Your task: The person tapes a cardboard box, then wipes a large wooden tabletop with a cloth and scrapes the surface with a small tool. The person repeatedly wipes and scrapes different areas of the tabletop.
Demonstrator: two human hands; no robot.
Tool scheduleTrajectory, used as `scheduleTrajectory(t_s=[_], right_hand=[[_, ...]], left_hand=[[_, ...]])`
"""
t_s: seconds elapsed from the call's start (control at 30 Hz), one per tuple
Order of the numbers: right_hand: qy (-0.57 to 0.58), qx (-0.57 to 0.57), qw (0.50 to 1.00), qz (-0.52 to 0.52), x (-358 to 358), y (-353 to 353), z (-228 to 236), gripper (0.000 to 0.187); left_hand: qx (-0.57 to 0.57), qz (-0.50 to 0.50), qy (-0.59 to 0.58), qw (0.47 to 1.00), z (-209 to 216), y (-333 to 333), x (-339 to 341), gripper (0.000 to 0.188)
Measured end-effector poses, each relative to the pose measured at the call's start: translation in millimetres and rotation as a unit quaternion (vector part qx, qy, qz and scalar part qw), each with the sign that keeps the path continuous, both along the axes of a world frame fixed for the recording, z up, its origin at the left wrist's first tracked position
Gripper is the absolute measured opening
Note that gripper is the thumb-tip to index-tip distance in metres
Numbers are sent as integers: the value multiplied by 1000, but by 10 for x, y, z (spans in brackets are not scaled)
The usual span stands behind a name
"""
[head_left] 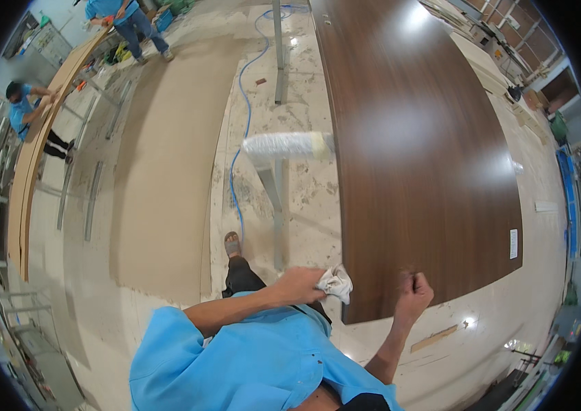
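Observation:
Crumpled white cloth (pixel 335 283) is gripped in my left hand (pixel 302 284), just beside the near left corner of a large dark brown wood-grain panel (pixel 420 178). Over the near end of that panel, my right hand (pixel 415 293) is closed with its fingers pressed together. Whether anything small is pinched in it, I cannot make out. A white label (pixel 513 244) is stuck on the panel's glossy face near its right edge.
A roll of clear plastic film (pixel 287 146) lies left of the panel, by a metal stand (pixel 279 185). A blue hose (pixel 246 116) runs across the floor. Brown sheeting (pixel 174 157) lies further left. Two co-workers stand at long boards (pixel 37 151). A wood strip (pixel 434 338) lies near right.

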State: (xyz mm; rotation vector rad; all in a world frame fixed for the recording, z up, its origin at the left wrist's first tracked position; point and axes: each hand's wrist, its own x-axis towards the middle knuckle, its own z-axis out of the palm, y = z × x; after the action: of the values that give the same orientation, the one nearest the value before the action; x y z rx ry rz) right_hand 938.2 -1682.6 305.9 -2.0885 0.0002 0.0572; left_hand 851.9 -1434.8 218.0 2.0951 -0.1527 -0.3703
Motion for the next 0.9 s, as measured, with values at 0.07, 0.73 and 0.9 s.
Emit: scheduleTrajectory(t_s=[0.07,0.73,0.9], right_hand=[[-6,45,986,158,-253,513,55,11],[-97,-371,714,-586,-809,1822,-670,37],[-19,-390,639,-662,-583,2014,-792,33]], left_hand=[[17,83,33,996,-54,628,250,59],[71,-110,-326,936,953,2348,2815,26],[124,-116,-428,888,980,2368,3619,28]])
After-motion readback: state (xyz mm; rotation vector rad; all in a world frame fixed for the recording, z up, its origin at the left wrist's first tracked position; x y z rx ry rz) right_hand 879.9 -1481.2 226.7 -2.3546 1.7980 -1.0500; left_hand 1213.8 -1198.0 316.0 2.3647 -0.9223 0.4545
